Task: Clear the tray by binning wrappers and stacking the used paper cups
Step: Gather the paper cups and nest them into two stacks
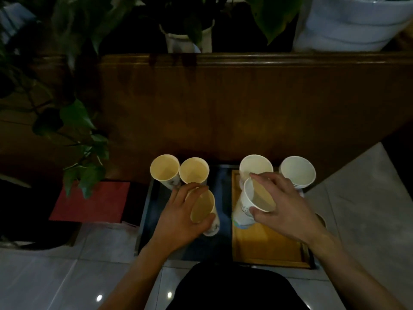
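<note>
My left hand grips a paper cup that leans to the right above the dark tray. My right hand holds another paper cup by its rim, tilted over the wooden tray. Two upright cups stand at the dark tray's far end. One upright cup stands at the wooden tray's far end. A stack of white cups stands to the right of it.
A brown wooden bench back rises behind the trays. Potted plants hang over the left side. A red folder lies left of the dark tray. A white pot stands at the top right. Below is tiled floor.
</note>
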Available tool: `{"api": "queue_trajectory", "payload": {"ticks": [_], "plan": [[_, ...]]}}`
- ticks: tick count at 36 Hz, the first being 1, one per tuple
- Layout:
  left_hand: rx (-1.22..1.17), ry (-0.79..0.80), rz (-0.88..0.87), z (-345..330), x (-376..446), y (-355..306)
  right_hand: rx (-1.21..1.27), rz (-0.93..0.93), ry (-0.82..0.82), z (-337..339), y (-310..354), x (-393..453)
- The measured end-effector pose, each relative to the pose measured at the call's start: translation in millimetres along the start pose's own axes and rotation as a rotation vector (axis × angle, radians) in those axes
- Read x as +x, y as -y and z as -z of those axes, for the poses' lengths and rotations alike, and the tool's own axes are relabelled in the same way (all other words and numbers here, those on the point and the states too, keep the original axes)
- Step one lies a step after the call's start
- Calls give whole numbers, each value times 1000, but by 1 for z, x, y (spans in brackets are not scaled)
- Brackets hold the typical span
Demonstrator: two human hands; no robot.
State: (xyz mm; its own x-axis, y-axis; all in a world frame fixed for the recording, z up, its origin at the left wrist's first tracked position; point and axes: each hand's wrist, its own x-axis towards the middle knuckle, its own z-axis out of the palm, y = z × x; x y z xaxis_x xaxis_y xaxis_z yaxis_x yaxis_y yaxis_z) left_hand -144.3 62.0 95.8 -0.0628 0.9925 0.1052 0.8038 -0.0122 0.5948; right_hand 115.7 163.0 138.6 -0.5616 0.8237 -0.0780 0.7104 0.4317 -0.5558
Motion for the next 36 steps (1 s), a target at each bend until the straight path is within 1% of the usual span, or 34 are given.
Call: {"api": "queue_trajectory", "payload": {"ticks": [15, 21, 24, 28, 36], "plan": [[-97, 140, -28, -44, 25, -42, 68, -199, -11, -6, -64, -51], [-106, 154, -42, -52, 31, -52, 108, -255, -59, -4, -77, -64], [-102, 131, -55, -53, 35, -60, 138, -278, -58, -1, -82, -69], [-98, 110, -88, -52, 40, -73, 144, -277, -82, 7, -86, -73], [-68, 79, -172, -31, 63, -100, 119, -202, -207, 41, -82, -67]]}}
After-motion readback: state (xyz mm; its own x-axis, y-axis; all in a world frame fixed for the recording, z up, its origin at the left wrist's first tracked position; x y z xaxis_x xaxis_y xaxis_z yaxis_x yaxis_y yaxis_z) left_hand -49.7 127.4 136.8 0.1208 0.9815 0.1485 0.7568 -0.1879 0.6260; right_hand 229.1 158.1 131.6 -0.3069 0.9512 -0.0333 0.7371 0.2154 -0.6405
